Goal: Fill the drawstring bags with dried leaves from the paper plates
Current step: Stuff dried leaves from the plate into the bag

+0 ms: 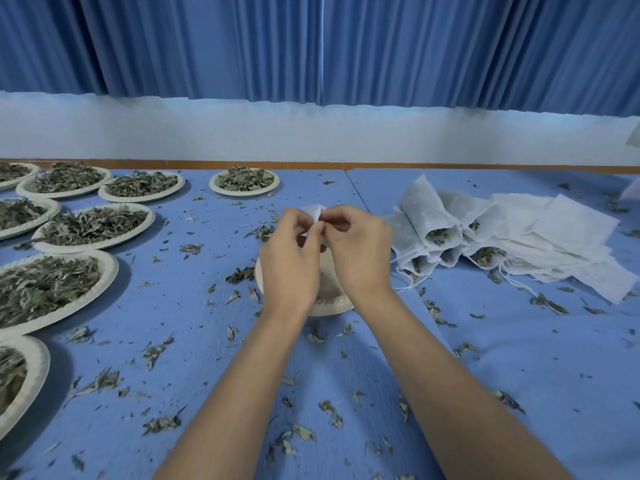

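So we've got one small white drawstring bag (pixel 316 214) pinched between both hands, held up over the middle of the worktop (pixel 194 341). Most of it is hidden behind the fingers, so we honestly can't tell if there's anything in it. Our left hand (pixel 289 263) has its fingers curled onto the bag's left edge, and our right hand (pixel 360 249) pinches it from the other side, with the two sets of fingertips nearly touching. Right under the hands sits a paper plate (pixel 334 301), and the bit we can see has hardly any leaves on it. Off to the right there's a pile of filled bags (pixel 433 233) lying on their sides, mouths towards us with green showing inside and strings trailing onto the cloth. Lying up against them, further right, is a stack of flat bags (pixel 568 247). On the left side we've got a whole bunch of full plates (pixel 93 226) heaped with dried leaves (pixel 45 285), some overlapping at the rims. One lone plate (pixel 244 181) with its own heap sits apart near the far edge. Loose crumbs (pixel 156 351) of leaf are scattered all over the blue cloth. Behind the worktop there's a white wall (pixel 311 133) with a blue curtain (pixel 311 46) hanging above it.
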Demonstrator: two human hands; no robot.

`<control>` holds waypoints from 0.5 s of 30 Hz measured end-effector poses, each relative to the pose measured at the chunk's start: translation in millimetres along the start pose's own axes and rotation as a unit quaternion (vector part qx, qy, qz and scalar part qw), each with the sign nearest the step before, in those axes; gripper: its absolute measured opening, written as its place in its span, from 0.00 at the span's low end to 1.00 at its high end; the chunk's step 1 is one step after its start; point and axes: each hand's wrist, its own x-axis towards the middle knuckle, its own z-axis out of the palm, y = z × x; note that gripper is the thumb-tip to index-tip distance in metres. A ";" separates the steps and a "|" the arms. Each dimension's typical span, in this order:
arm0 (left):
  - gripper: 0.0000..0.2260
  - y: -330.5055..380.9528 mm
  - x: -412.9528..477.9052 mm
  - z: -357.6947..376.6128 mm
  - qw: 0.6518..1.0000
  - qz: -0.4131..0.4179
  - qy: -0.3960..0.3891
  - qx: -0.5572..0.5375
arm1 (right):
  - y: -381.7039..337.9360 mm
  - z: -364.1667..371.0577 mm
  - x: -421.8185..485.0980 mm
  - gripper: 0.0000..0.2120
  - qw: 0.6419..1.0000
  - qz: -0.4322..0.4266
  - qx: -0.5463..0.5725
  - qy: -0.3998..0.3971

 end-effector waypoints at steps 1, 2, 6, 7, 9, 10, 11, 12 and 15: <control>0.11 0.5 0.0 0.1 1.000 -0.007 -0.001 -0.013 | 1.7 0.1 0.4 0.06 1.000 -0.007 -0.021 0.011; 0.10 1.0 0.4 -0.4 1.000 -0.013 0.002 -0.025 | 3.5 0.3 0.9 0.06 0.999 -0.014 -0.047 0.019; 0.10 1.3 7.4 -5.2 0.998 -0.027 0.044 -0.025 | 7.9 -3.9 8.3 0.08 0.998 0.008 -0.065 0.003; 0.10 0.8 9.5 -6.9 0.998 -0.029 0.055 -0.019 | 7.7 -5.6 10.1 0.06 0.998 0.014 -0.064 -0.017; 0.08 -0.3 11.5 -9.8 0.998 -0.028 0.062 -0.008 | 6.4 -7.7 11.8 0.05 0.996 0.031 -0.072 -0.051; 0.06 -1.2 11.6 -10.6 0.998 -0.022 0.057 0.012 | 5.9 -7.6 12.3 0.05 0.995 0.045 -0.066 -0.060; 0.03 -2.7 11.0 -11.0 0.998 -0.011 0.046 0.045 | 4.9 -7.3 12.3 0.05 0.995 0.061 -0.053 -0.065; 0.02 -4.5 10.2 -10.9 0.996 0.000 0.033 0.082 | 3.8 -7.2 12.1 0.05 0.994 0.079 -0.032 -0.068; 0.05 -9.4 10.5 -11.5 0.990 0.006 0.028 0.138 | 2.8 -8.4 12.7 0.02 0.989 0.123 0.014 -0.077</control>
